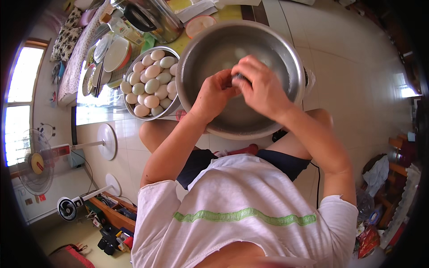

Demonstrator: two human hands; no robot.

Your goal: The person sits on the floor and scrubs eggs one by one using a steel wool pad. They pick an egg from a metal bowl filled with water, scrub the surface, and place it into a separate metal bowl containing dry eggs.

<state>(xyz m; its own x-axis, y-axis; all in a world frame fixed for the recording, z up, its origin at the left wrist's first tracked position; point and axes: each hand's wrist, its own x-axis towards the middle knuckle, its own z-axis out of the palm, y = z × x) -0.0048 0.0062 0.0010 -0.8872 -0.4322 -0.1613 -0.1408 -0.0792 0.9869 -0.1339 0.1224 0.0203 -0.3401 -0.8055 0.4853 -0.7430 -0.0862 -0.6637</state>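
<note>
A large stainless steel basin [187,40] with cloudy water [214,47] stands between my knees. Pale egg shapes [240,52] show blurrily under the water. Above the basin my two hands meet. My right hand [259,83], blurred, is closed on a small dark scrubber [239,78]. Against it, my left hand [216,92] has its fingers curled and thumb bent; whatever sits between its fingertips is hidden. Left of the basin, a metal bowl [172,109] is heaped with several white, pinkish and pale green eggs [152,86].
Beyond the egg bowl, a glass-topped table [88,110] carries dishes [115,55], chopsticks [99,80], a bottle [125,30] and a steel jug [164,20]. A pinkish round lid or dish [200,26] lies behind the basin. Two standing fans [37,162] are at left. A cord [318,184] runs across the floor.
</note>
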